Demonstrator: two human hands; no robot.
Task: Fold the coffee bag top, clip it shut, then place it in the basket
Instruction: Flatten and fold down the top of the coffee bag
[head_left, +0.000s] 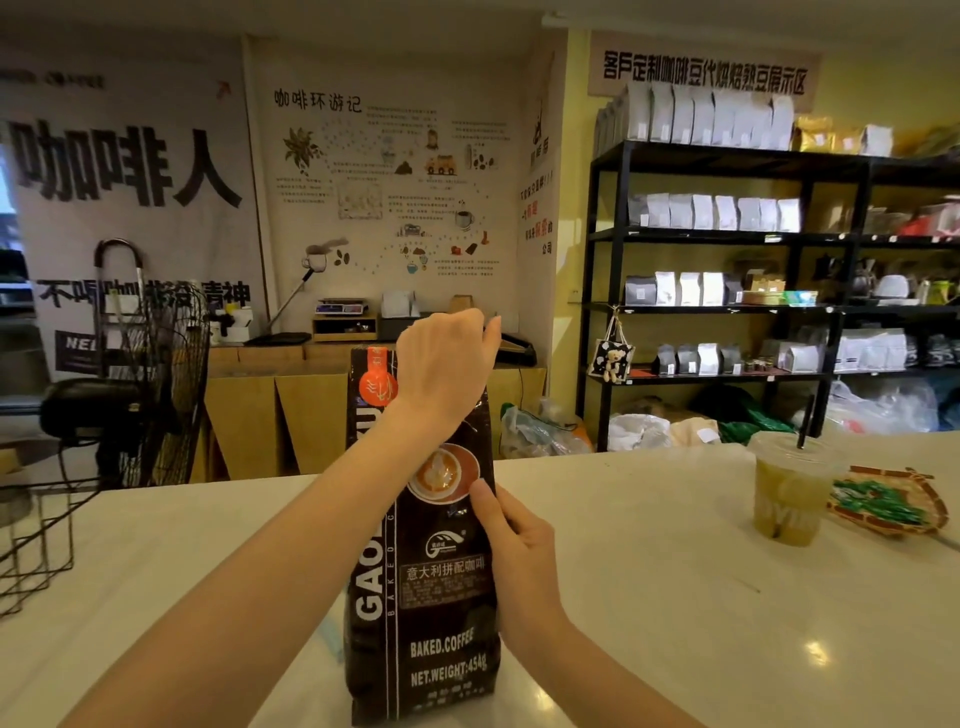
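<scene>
A tall dark brown coffee bag (431, 613) with white lettering and a latte picture stands upright on the white counter in front of me. My left hand (444, 364) reaches over the bag's top edge, fingers curled down behind it, gripping the top. My right hand (511, 540) holds the bag's right side at mid height, thumb pressed on the front. A black wire basket (31, 540) stands at the counter's left edge. No clip is visible.
An iced drink in a plastic cup with a straw (787, 493) and a woven tray of green packets (883, 506) sit on the counter at the right. A black fan (150, 384) stands behind the counter on the left; black shelves of bags (727, 234) fill the right.
</scene>
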